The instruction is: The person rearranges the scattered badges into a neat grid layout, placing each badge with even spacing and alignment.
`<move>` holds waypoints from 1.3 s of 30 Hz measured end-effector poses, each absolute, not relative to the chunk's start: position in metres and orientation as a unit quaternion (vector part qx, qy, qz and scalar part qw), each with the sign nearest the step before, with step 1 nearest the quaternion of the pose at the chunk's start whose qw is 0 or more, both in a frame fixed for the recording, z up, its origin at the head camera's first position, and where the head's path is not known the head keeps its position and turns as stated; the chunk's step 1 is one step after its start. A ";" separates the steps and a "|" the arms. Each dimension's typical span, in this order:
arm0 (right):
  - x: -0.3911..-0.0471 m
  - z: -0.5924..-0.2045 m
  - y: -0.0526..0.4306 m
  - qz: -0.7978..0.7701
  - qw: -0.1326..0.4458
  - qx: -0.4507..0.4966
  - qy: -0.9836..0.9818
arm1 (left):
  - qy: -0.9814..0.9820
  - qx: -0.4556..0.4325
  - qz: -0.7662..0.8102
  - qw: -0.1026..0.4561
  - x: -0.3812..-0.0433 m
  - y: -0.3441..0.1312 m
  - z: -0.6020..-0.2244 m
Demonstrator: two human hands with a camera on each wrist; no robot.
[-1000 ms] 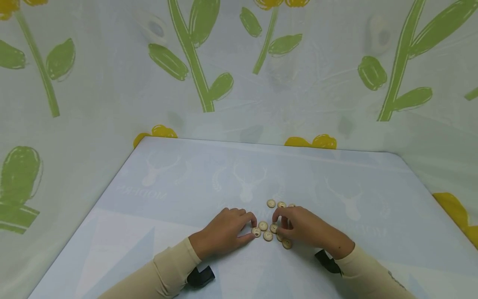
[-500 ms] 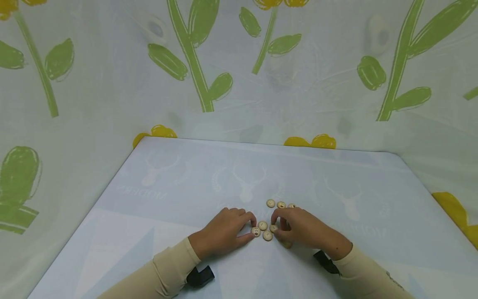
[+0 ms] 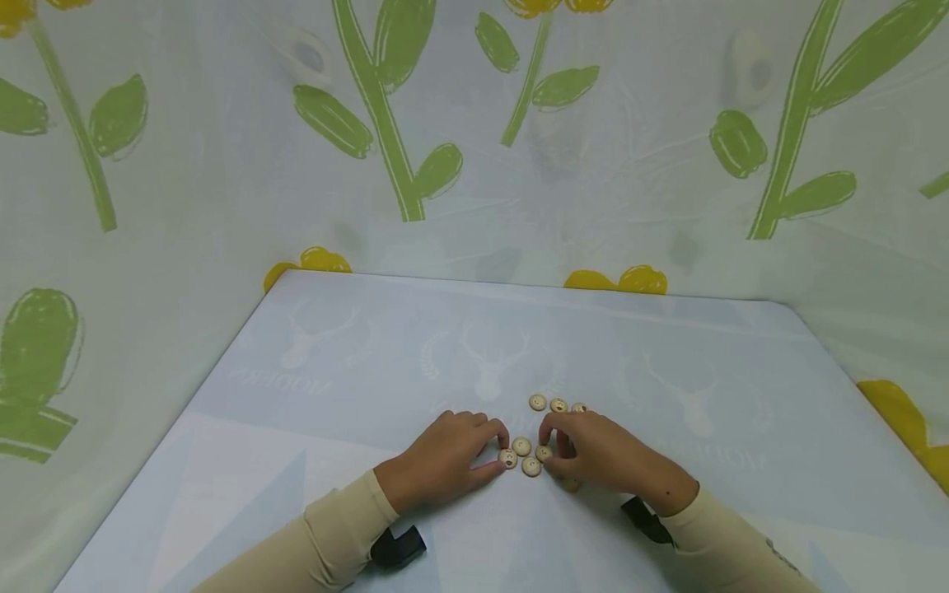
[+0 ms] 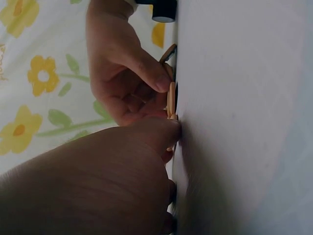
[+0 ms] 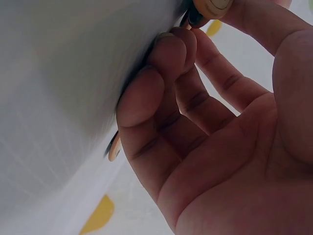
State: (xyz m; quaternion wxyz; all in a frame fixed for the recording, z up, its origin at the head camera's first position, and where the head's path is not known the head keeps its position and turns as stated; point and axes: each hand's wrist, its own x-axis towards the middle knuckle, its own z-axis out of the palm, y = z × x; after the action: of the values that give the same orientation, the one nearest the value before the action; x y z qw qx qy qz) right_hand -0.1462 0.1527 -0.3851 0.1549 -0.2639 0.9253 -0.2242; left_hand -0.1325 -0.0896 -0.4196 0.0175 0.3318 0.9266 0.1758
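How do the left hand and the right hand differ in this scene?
The left hand pinches the leftmost disc; the right hand pinches another disc, farther right. The left hand's thumb points right; the right hand's thumb points left. Both pinch with finger and thumb, and both arms wear cream sleeves.

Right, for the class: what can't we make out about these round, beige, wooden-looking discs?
Head view: most of the round, beige, wooden-looking disc under the bare right hand, which covers it.
Head view: fine marks on the far row's leftmost disc; too small to read.
Right wrist view: topmost disc, cut off by the frame's top edge.
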 end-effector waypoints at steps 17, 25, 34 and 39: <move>-0.146 -0.387 0.153 -0.224 0.155 -0.263 0.925 | 0.926 0.334 0.177 0.016 -0.133 -0.090 -0.420; -0.146 -0.385 0.153 -0.228 0.157 -0.264 0.924 | 0.925 0.335 0.178 0.013 -0.133 -0.090 -0.420; -0.146 -0.387 0.153 -0.216 0.140 -0.266 0.929 | 0.925 0.334 0.182 0.014 -0.132 -0.090 -0.418; -0.146 -0.387 0.154 -0.215 0.137 -0.264 0.930 | 0.925 0.332 0.185 0.016 -0.132 -0.090 -0.418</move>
State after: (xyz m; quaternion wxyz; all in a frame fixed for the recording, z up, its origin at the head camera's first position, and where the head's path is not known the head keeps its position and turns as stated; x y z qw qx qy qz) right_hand -0.1458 0.1536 -0.3873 0.1374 -0.2644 0.9300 -0.2152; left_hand -0.1319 -0.0898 -0.4183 0.0160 0.3324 0.9247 0.1852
